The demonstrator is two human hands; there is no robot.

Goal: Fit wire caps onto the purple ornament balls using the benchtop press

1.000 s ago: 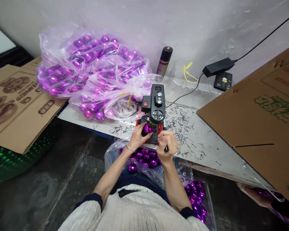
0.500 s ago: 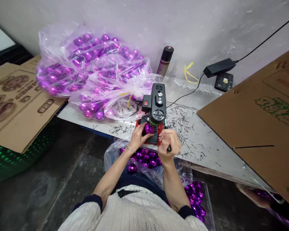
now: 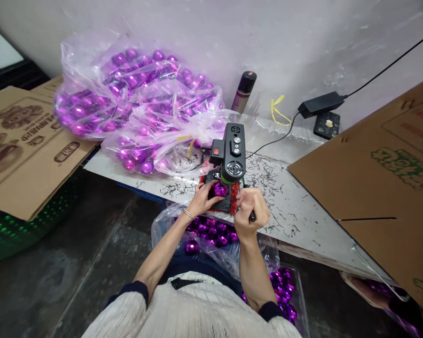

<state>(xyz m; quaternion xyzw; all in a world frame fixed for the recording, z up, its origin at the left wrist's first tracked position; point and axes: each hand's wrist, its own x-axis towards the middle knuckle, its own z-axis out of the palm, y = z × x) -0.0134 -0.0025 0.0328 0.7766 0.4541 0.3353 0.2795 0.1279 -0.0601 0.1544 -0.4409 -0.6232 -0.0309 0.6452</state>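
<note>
My left hand [image 3: 203,199] is closed round a shiny purple ball [image 3: 219,189], holding it on the red and black base [image 3: 234,199] under a small black bench machine [image 3: 233,152]. My right hand [image 3: 251,211] is a fist wrapped round the machine's black lever handle [image 3: 252,216] at the right of the base. Just below my hands, an open plastic bag of purple balls [image 3: 211,232] hangs at the table's front edge.
Big clear bags of purple balls [image 3: 134,101] fill the table's back left. Black wire scraps [image 3: 268,183] litter the white tabletop. A spray can [image 3: 244,90], power adapter [image 3: 320,103] with its cable, and cardboard sheets [image 3: 380,173] stand around. More purple balls [image 3: 284,291] lie in a tray by my right arm.
My right hand with the lever handle has shifted slightly right and down. My left hand keeps the ball under the machine. The view has drifted a little.
</note>
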